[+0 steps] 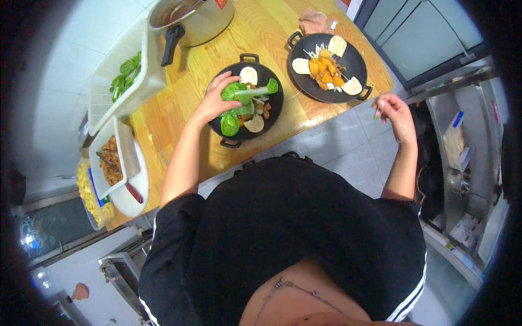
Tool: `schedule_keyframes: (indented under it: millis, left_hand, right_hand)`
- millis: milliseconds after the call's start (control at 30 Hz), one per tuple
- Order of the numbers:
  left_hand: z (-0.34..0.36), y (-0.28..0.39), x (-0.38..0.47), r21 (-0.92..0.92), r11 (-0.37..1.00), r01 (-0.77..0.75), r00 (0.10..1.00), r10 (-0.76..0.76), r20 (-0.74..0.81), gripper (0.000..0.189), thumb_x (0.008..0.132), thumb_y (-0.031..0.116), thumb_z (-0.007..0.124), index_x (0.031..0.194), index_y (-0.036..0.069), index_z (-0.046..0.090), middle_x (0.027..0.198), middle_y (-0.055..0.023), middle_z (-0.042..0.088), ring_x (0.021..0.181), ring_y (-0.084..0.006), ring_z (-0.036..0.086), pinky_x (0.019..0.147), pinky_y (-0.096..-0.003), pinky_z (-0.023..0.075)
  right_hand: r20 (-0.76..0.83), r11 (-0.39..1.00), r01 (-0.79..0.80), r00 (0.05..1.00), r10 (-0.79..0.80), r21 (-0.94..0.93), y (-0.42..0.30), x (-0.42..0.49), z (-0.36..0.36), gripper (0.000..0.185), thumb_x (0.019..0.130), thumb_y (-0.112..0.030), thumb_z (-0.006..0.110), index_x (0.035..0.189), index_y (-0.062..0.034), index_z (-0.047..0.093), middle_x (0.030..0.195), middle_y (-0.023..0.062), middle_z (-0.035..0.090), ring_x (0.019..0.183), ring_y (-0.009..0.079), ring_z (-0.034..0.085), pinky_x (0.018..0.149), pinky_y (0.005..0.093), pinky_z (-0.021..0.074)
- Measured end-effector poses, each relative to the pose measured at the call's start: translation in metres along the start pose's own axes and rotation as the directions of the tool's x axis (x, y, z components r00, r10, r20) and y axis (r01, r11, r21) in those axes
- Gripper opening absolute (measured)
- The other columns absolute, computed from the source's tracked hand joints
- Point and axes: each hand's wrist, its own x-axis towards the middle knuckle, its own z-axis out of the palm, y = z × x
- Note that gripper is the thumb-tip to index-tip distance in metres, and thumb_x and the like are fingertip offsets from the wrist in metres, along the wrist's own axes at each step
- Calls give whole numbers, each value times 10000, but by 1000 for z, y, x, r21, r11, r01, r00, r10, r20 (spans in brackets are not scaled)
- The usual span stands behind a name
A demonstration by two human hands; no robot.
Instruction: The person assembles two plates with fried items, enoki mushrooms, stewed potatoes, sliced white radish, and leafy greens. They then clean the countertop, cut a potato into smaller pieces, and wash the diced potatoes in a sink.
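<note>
My left hand (219,95) grips a bunch of leafy greens (240,95) with pale stalks, low over a black two-handled pan (275,91). Beneath the greens are white slices (254,124), thin white enoki-like strands and browned pieces of food, partly hidden. My right hand (393,112) is raised past the table's edge, right of a second black pan (330,95). Its fingers are bunched around a small green scrap (376,117), too small to identify. Orange chunks (324,67), white strands and several white slices (351,86) lie in that second pan.
On the wooden table (183,102) stand a large metal pot (208,26) and a white basket (153,77) of greens. A white tub (128,153) of brown food sits beside a red-handled knife (134,193). A cloth (315,21) lies behind the second pan.
</note>
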Motion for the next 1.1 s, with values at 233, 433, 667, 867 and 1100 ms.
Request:
schedule_keyframes:
  millis: [233,433,667,867,1100]
  left_hand:
    - [6,2,-27,-382,881,281,934,-343,-103,418,729,132,674,1116,70,527,992,-45,557,939,-127,484,840,-264,402]
    - [7,9,-16,-502,827,254,833,-451,-322,196,778,103,619,952,28,570,857,-8,581,789,-86,513,750,-209,404]
    - [-17,31,-8,-679,734,-27,824,-368,-430,170,815,118,590,955,27,562,850,-27,592,770,-93,544,701,-212,441]
    - [-11,10,-37,-396,845,360,809,-494,-318,309,800,199,611,1047,26,540,906,-45,564,774,-127,527,689,-243,441]
    - [40,8,-36,82,969,231,912,-187,-365,373,710,152,668,1045,39,552,987,-141,560,952,-267,534,825,-319,415]
  right_hand:
    - [387,998,14,922,9,-56,-18,41,84,128,808,-175,566,797,-49,587,612,-23,529,503,36,447,430,183,339]
    - [342,510,623,769,-541,-593,-67,149,172,550,695,-328,666,1124,-23,506,1032,182,562,939,311,549,803,359,442]
    - [531,792,542,775,-343,-279,-28,141,243,298,755,-215,584,996,-41,561,918,135,609,859,246,582,752,340,447]
    - [296,877,445,875,-383,-181,-59,154,144,199,811,-209,541,888,-39,610,752,1,629,712,62,553,654,215,424]
    - [108,384,226,947,-304,-895,-38,128,83,358,721,-242,640,1009,-43,568,853,138,624,833,271,603,724,369,473]
